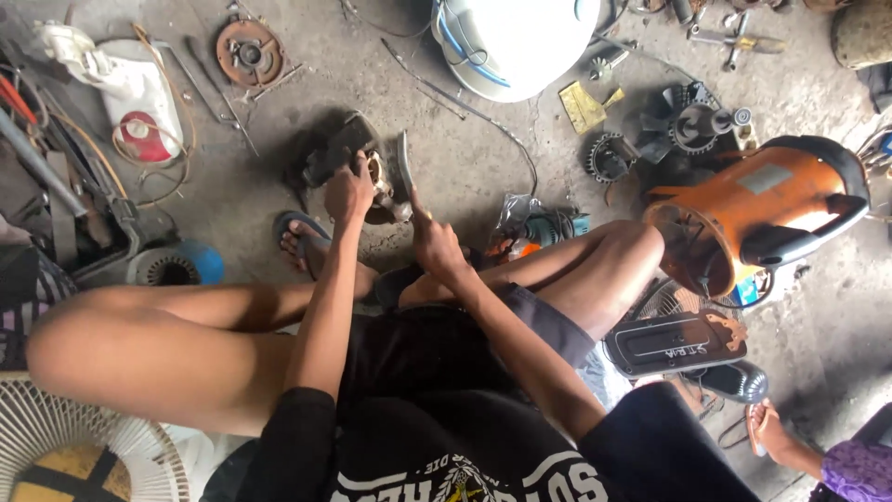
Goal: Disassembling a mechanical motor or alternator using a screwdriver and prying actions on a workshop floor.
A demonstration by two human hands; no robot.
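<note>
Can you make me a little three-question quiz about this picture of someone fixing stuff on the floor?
1. True or false: the left hand rests on a dark motor part on the floor.
2. What does the right hand grip? A) a slim dark tool B) a cup C) a book
3. What colour is the big machine by the person's right knee?

Key:
1. True.
2. A, the slim dark tool, whose end stands beside the motor part.
3. Orange, with black trim.
</note>
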